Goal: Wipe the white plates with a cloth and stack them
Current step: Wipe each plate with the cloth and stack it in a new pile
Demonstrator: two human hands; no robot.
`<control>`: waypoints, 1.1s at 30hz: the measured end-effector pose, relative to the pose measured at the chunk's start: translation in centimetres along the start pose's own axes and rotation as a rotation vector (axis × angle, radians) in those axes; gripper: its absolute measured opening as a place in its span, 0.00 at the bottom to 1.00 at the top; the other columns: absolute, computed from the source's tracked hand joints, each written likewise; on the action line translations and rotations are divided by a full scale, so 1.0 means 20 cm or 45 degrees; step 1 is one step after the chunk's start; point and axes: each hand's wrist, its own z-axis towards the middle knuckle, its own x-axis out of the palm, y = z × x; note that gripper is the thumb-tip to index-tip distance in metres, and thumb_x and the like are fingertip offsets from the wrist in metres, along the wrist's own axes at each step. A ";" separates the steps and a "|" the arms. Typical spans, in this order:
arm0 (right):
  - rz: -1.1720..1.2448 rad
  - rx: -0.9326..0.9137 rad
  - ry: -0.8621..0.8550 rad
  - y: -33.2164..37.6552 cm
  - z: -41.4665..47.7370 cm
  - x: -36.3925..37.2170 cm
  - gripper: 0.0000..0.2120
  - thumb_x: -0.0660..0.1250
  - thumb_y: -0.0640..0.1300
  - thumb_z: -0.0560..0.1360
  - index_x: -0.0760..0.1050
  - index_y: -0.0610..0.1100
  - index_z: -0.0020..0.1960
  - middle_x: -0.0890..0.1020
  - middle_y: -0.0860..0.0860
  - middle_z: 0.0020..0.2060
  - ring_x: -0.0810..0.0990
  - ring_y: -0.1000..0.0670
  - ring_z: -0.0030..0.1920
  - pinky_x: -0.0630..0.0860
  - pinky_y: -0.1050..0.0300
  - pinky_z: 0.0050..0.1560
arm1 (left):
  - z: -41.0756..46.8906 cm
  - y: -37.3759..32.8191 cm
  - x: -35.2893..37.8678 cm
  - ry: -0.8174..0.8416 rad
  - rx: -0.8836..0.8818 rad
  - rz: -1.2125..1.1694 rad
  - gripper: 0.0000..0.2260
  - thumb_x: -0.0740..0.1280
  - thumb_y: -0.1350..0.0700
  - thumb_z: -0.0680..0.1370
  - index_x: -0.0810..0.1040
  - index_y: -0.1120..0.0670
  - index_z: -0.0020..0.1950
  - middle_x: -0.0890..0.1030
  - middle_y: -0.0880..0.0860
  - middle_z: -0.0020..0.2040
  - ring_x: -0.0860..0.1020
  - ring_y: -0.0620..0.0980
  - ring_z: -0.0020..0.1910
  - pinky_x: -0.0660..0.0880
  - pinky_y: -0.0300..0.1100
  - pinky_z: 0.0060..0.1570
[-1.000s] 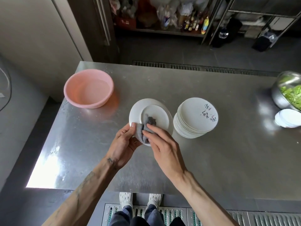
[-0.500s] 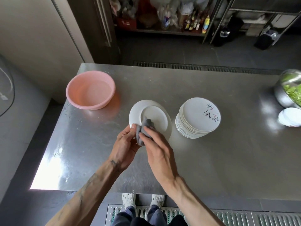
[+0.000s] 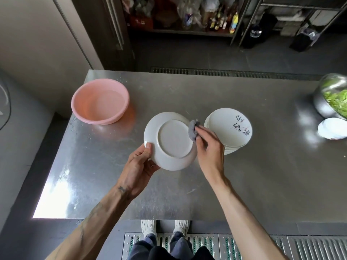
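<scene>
A white plate was gripped at its near-left rim by the left hand, underside up, above the steel surface. A grey cloth was pinched by the right hand against the plate's right rim. A stack of plates was seen just right, a pink basin well apart leftward.

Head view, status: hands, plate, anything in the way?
Left hand grips the plate by its rim, underside up. Right hand pinches the grey cloth against its right edge. Plate stack sits just beyond, nothing in the way.
</scene>
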 end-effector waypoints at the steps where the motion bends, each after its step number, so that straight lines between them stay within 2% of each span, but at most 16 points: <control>1: -0.030 -0.037 0.025 0.02 0.03 0.00 0.16 0.65 0.29 0.79 0.82 0.39 0.64 0.82 0.50 0.63 0.80 0.52 0.63 0.76 0.48 0.66 | 0.00 0.00 0.00 0.014 -0.002 0.022 0.16 0.61 0.49 0.85 0.80 0.53 0.69 0.80 0.56 0.68 0.80 0.51 0.61 0.81 0.48 0.57; 5: -0.196 -0.392 0.249 0.14 -0.05 0.07 0.19 0.67 0.30 0.77 0.82 0.43 0.64 0.78 0.52 0.67 0.78 0.52 0.66 0.73 0.59 0.69 | 0.01 0.00 0.02 0.060 -0.011 0.090 0.17 0.60 0.50 0.86 0.79 0.55 0.70 0.80 0.60 0.68 0.80 0.55 0.62 0.81 0.50 0.58; 7: -0.179 -0.532 0.339 0.17 -0.10 0.10 0.18 0.67 0.30 0.78 0.81 0.42 0.64 0.77 0.51 0.69 0.76 0.54 0.68 0.72 0.59 0.70 | 0.00 -0.01 0.01 0.082 -0.003 0.092 0.17 0.60 0.50 0.86 0.79 0.55 0.70 0.80 0.61 0.68 0.80 0.56 0.63 0.81 0.49 0.58; 8: -0.179 -0.540 0.323 0.16 -0.09 0.10 0.18 0.67 0.30 0.78 0.81 0.41 0.64 0.77 0.50 0.69 0.76 0.53 0.68 0.73 0.57 0.70 | 0.00 -0.01 0.00 0.089 0.005 0.081 0.17 0.59 0.50 0.86 0.79 0.55 0.71 0.80 0.60 0.68 0.81 0.55 0.63 0.81 0.49 0.57; 11: -0.232 -0.349 0.112 0.13 -0.03 0.07 0.16 0.66 0.29 0.78 0.82 0.39 0.64 0.79 0.47 0.67 0.80 0.48 0.65 0.76 0.50 0.67 | 0.00 -0.03 -0.01 0.084 0.015 0.055 0.16 0.61 0.50 0.85 0.80 0.54 0.69 0.82 0.57 0.66 0.82 0.52 0.61 0.81 0.48 0.55; 12: -0.240 -0.326 0.100 0.14 -0.02 0.08 0.16 0.66 0.29 0.78 0.82 0.39 0.64 0.79 0.47 0.67 0.80 0.47 0.65 0.76 0.50 0.67 | 0.00 -0.03 -0.01 0.080 0.012 0.059 0.16 0.62 0.50 0.84 0.81 0.54 0.68 0.82 0.56 0.64 0.82 0.52 0.59 0.81 0.47 0.54; 16: -0.216 -0.551 0.269 0.23 -0.05 0.13 0.19 0.67 0.29 0.77 0.82 0.42 0.64 0.79 0.49 0.68 0.78 0.50 0.67 0.73 0.58 0.69 | -0.01 -0.02 0.01 0.112 -0.017 0.093 0.17 0.64 0.49 0.84 0.80 0.56 0.68 0.82 0.59 0.65 0.83 0.54 0.60 0.81 0.47 0.55; 18: -0.193 -0.495 0.232 0.23 0.04 0.12 0.17 0.65 0.31 0.78 0.82 0.42 0.63 0.80 0.50 0.67 0.79 0.50 0.66 0.73 0.60 0.68 | -0.01 -0.01 0.00 0.119 -0.024 0.100 0.17 0.64 0.49 0.84 0.80 0.56 0.68 0.82 0.59 0.65 0.82 0.53 0.59 0.81 0.47 0.54; 22: -0.124 -0.194 0.228 0.15 0.19 0.05 0.17 0.64 0.32 0.78 0.83 0.43 0.63 0.82 0.51 0.63 0.80 0.52 0.63 0.75 0.56 0.66 | -0.03 -0.01 -0.01 0.085 -0.003 0.095 0.16 0.62 0.51 0.84 0.81 0.55 0.68 0.83 0.56 0.63 0.82 0.52 0.58 0.81 0.47 0.54; 25: -0.047 -0.016 0.191 0.05 0.12 0.00 0.17 0.65 0.31 0.78 0.83 0.43 0.62 0.83 0.51 0.60 0.80 0.55 0.61 0.73 0.61 0.65 | -0.03 -0.01 -0.01 0.017 0.030 0.022 0.16 0.61 0.51 0.85 0.81 0.54 0.68 0.82 0.56 0.65 0.82 0.51 0.59 0.81 0.47 0.55; 28: 0.044 0.166 0.086 -0.01 -0.03 0.01 0.17 0.65 0.30 0.78 0.83 0.42 0.62 0.83 0.53 0.59 0.80 0.54 0.60 0.73 0.65 0.63 | -0.01 -0.01 0.02 -0.019 0.058 0.000 0.15 0.61 0.52 0.85 0.82 0.54 0.67 0.82 0.56 0.64 0.82 0.50 0.57 0.81 0.46 0.53; 30: 0.088 0.221 -0.009 0.00 -0.14 0.04 0.17 0.66 0.29 0.77 0.83 0.42 0.62 0.83 0.54 0.58 0.80 0.54 0.61 0.72 0.67 0.63 | 0.01 0.01 0.04 -0.040 0.074 0.003 0.15 0.61 0.52 0.84 0.82 0.54 0.66 0.82 0.56 0.63 0.82 0.50 0.57 0.81 0.46 0.53; 33: 0.067 0.159 -0.051 0.02 -0.28 0.07 0.18 0.68 0.29 0.76 0.84 0.43 0.61 0.81 0.55 0.57 0.80 0.60 0.59 0.74 0.68 0.60 | 0.03 0.06 0.09 -0.082 0.097 0.017 0.17 0.61 0.52 0.85 0.80 0.58 0.68 0.82 0.59 0.63 0.81 0.53 0.58 0.82 0.49 0.56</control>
